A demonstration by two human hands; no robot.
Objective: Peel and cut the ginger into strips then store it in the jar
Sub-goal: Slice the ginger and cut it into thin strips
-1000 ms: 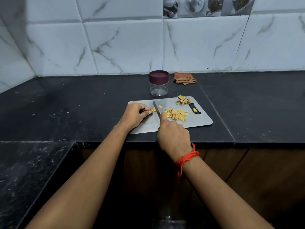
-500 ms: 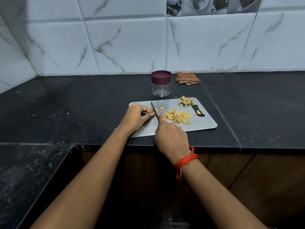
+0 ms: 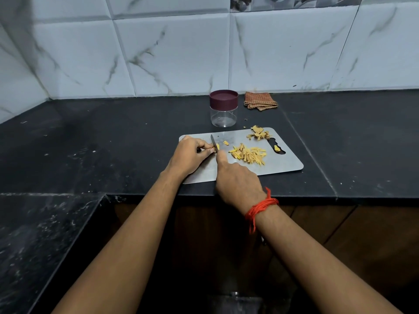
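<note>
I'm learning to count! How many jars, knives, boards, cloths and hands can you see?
jar: 1
knife: 1
cutting board: 1
folded cloth: 1
hands: 2 (left hand pinching a ginger piece, right hand gripping the knife)
total: 6

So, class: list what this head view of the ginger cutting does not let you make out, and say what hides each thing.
Handle of the knife: head view, buried in the grip of the right hand; only the blade shows.
The ginger piece being cut: head view, mostly under fingertips of the left hand; shape unclear.
The picture tile on the wall: head view, cut off by the top edge.
</note>
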